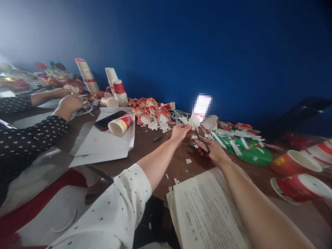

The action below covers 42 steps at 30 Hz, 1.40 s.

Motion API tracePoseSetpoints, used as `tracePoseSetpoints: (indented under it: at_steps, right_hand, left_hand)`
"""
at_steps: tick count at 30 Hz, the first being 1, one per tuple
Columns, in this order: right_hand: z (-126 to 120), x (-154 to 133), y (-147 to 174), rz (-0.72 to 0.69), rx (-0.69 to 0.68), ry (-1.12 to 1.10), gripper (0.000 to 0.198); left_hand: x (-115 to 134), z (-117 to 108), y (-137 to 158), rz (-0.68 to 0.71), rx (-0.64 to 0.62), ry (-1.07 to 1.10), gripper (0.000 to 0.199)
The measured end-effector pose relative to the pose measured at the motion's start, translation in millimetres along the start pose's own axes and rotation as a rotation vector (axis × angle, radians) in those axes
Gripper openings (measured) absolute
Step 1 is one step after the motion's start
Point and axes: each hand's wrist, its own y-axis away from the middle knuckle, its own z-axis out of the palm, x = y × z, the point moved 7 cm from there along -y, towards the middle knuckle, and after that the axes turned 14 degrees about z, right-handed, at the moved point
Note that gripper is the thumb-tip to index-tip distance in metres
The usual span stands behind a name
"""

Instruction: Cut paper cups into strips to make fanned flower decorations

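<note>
My left hand pinches a whitish paper piece above the brown table. In my right hand is a pair of dark-handled scissors, its fingers closed on the handles. The scissor blades point up at the paper's edge; whether they are parted I cannot make out. Just behind the paper stands a lit, blurred phone screen. Left of it lies a pile of red and white paper cut-outs. Small white scraps are scattered below my hands.
A printed paper stack lies under my right forearm. Rightward are a green disc with white tubes and red paper tubs. Leftward, a white board bears a phone and cup. Another person's hands work near stacked cups.
</note>
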Motion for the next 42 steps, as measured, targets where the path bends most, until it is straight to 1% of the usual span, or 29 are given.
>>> tracePoseSetpoints:
  at_steps: [10,14,21,29,37,42]
  right_hand:
    - [0.0,1.3,-1.7,0.002,-0.015,0.046,0.053]
    - [0.5,0.0,-1.6,-0.022,-0.018,0.064,0.053]
    - [0.9,2.5,-4.2,-0.028,-0.009,0.029,0.051]
    - [-0.2,-3.1,-1.1,-0.057,0.031,0.051,0.054]
    - [0.4,-0.2,-3.2,-0.063,0.030,0.039,0.050]
    - [2.5,-4.0,2.6,-0.007,0.038,0.058,0.052]
  left_hand:
    - [-0.7,-1.3,-1.2,-0.010,-0.003,-0.005,0.017]
    - [-0.3,-1.2,-1.8,-0.008,0.002,-0.009,0.018]
    - [1.9,0.0,-0.5,-0.016,0.016,-0.006,0.019]
    - [0.6,0.1,-1.4,0.002,0.009,0.013,0.021]
    - [2.2,0.7,0.3,0.001,0.017,0.021,0.022]
    - [2.8,1.6,1.8,-0.001,0.016,0.020,0.021]
